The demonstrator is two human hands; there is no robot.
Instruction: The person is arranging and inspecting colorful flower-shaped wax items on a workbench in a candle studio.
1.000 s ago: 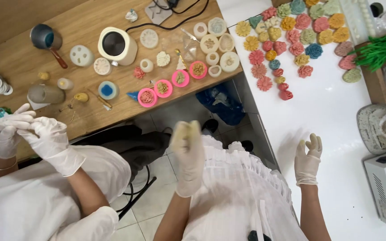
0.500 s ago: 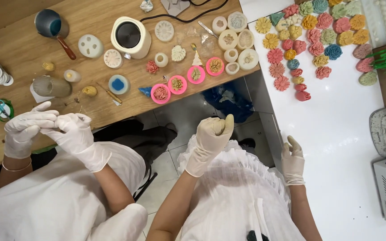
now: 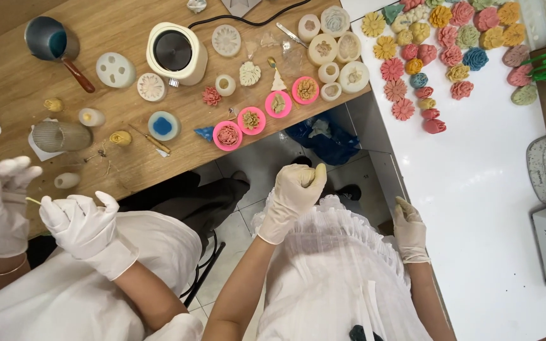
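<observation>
The person's left hand (image 3: pixel 293 192), in a cream glove, is curled into a loose fist over the gap between the two tables, fingers closed round a small yellowish lump (image 3: pixel 309 177) that peeks out by the thumb; what the lump is cannot be told. The right hand (image 3: pixel 410 228), gloved the same, hangs near the edge of the white table (image 3: pixel 475 202) with fingers loosely bent and nothing in it. On that table lie moulded flower shapes (image 3: pixel 412 66) in rows, pink, yellow, orange, blue and green, too closely packed to count surely. On the wooden table (image 3: pixel 26 69) stand four pink round moulds (image 3: pixel 252 120), a cream melting pot (image 3: pixel 175 52) with a dark inside, a metal ladle cup (image 3: pixel 52 41) with a wooden handle, and several white silicone moulds (image 3: pixel 323 47). At lower left a co-worker's two white-gloved hands (image 3: pixel 45 211) pinch a thin pale stick (image 3: pixel 33 201) between them.
</observation>
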